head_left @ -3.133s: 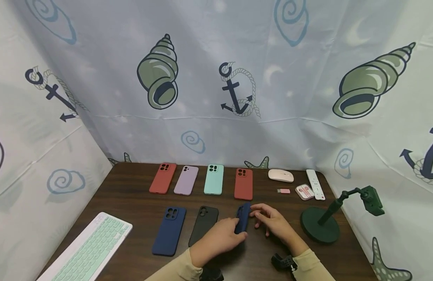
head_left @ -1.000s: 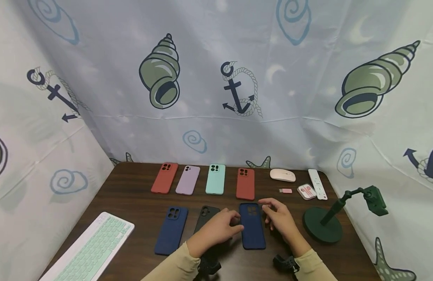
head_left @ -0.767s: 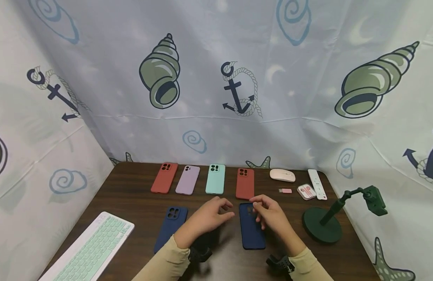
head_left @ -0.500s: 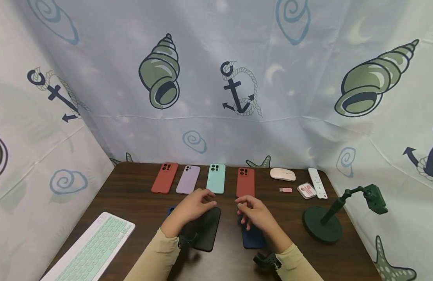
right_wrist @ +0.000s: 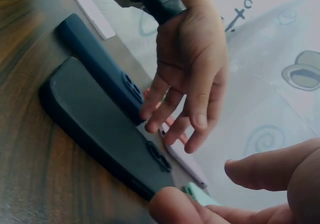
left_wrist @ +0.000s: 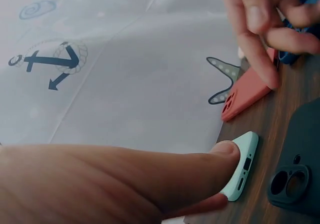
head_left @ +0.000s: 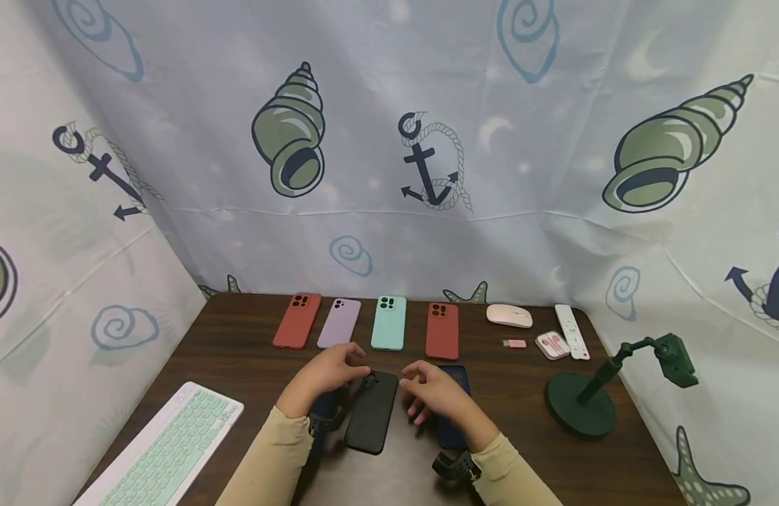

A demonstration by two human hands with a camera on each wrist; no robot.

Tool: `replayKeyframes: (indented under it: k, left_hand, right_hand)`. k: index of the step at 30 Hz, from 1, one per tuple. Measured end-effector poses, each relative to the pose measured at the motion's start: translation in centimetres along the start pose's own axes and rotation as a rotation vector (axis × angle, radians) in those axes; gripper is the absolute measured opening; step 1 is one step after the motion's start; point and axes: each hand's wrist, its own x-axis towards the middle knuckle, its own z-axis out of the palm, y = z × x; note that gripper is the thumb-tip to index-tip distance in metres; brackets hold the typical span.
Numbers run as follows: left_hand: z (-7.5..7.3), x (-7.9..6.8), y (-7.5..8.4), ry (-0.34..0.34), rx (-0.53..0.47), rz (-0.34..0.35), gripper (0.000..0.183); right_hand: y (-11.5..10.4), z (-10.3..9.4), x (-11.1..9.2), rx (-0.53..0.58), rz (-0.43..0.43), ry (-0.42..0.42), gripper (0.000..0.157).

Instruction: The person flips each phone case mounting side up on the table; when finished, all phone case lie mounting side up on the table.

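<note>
A black phone case lies on the table between both hands, its back with the camera cutouts facing up. My left hand hovers at its upper left, thumb close to the cutouts and fingers loosely bent around nothing. By the opposite edge is my right hand, also relaxed; whether a fingertip touches the case I cannot tell. Under my left wrist lies a dark blue case, mostly hidden in the head view. Another blue case rests under my right hand, partly covered.
A back row holds a red case, a lilac case, a mint case and a second red case. Further right are a mouse, a USB stick, an earphone box, a remote and a green stand. A keyboard lies left.
Three seconds ago my left hand held the right blue case on edge; it then lay flat, inside up, and was let go. Both hands have since moved left, to either side of the black case.
</note>
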Motion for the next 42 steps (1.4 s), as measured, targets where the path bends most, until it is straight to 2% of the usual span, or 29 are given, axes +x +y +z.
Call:
replayKeyframes:
  k: [8,13,17,26,33,42]
  left_hand:
    - [0.8,-0.5,0.8,-0.064,-0.015,-0.068,0.047]
    - [1.3,-0.4,0.8,-0.074,-0.03,-0.082,0.047]
    - [1.6,-0.3,0.9,-0.071,-0.007,-0.081,0.048]
    - [1.7,-0.1,1.0,-0.083,0.046,-0.024,0.051]
    - [2.0,-0.4,0.5,-0.071,0.028,-0.033,0.052]
    - [2.1,-0.2,1.0,-0.075,-0.003,-0.034,0.06]
  right_hand:
    - [1.0,0.3,-0.4,0.025,0.08,-0.079,0.05]
    - [1.0,0.1,-0.4,0.082,0.075,-0.112,0.052]
    - [1.0,0.1,-0.3,0.123,0.074,-0.152,0.057]
    - [1.0,0.0,-0.2,0.154,0.057,-0.167,0.059]
    - [1.4,0.4,0.0,0.161,0.05,-0.164,0.058]
    - [1.0,0.1,0.0,0.134,0.041,-0.128,0.059]
